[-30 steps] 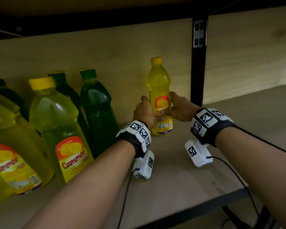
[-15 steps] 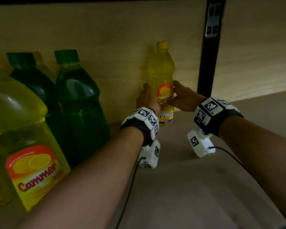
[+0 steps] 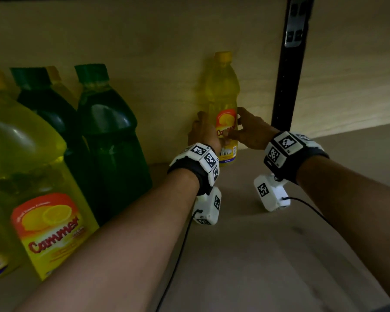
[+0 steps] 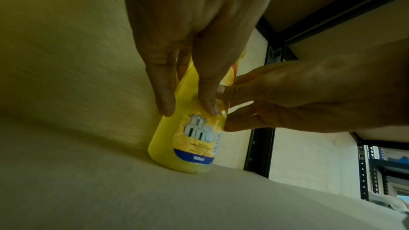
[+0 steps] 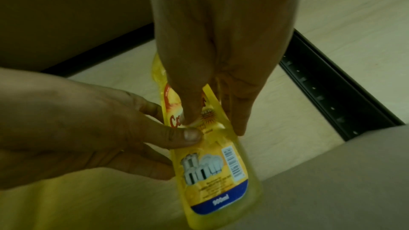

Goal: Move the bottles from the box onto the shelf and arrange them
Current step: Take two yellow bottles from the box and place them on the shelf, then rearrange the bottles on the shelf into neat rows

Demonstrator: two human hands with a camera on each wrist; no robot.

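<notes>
1. Gripping from both sides, the left hand [image 3: 204, 134] and the right hand [image 3: 251, 129] hold the small yellow bottle [image 3: 223, 95] at its label, a little right of centre in the head view.
2. In the left wrist view the left hand [image 4: 188, 29] reaches down from the top of the frame, fingers [image 4: 162, 92] and thumb laid round the small yellow bottle [image 4: 188, 148]; the right hand [image 4: 309, 97] comes in from the right edge and pinches the same label.
3. In the right wrist view the right hand [image 5: 221, 41] comes down from the top centre with its thumb on the front of the small yellow bottle [image 5: 219, 181], while the left hand [image 5: 77, 128] enters from the left edge with its thumb on the label.
4. The bottle stands upright on the shelf board [image 3: 268, 255], close against the wooden back panel [image 3: 144, 41].
5. Just to its right in the head view a black upright post [image 3: 286, 86] runs up to the top edge.
6. Left of the hands, apart from the held bottle, stand two green bottles [image 3: 108, 131], side by side.
7. In front of them, at the lower left of the frame, a large yellow bottle [image 3: 32, 176] with a "Cammer" label partly hides the left green one.
8. A further yellow cap [image 3: 53, 73] shows between the green caps, behind them.
9. Marker-covered wristbands [image 3: 200, 158] sit on both wrists, each with a white camera unit [image 3: 208, 208] hanging below it.
</notes>
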